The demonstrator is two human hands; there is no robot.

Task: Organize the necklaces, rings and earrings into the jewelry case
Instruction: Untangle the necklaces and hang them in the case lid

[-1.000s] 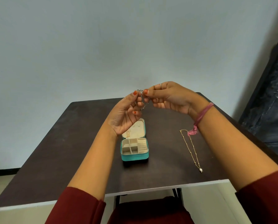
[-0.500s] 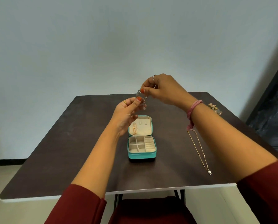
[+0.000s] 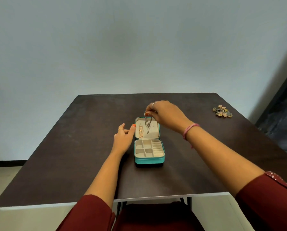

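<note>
A small teal jewelry case (image 3: 149,160) lies open in the middle of the dark table, its cream lid (image 3: 156,130) leaning back and its divided tray facing up. My right hand (image 3: 166,114) pinches a silver necklace (image 3: 147,125) by its top, and the chain dangles in front of the lid. A gold necklace (image 3: 140,132) hangs at the lid's left side. My left hand (image 3: 124,136) rests beside the case with fingers relaxed, its thumb touching the lid's left edge. My right forearm hides the table to the right of the case.
A heap of small mixed jewelry pieces (image 3: 222,111) lies near the table's far right edge. The dark table (image 3: 72,147) ends in a white front edge close to me. A dark piece of furniture (image 3: 282,114) stands at the right.
Both hands have come down from in front of me to the case. My left hand has let go of the silver necklace, which now hangs from my right hand alone over the lid.
</note>
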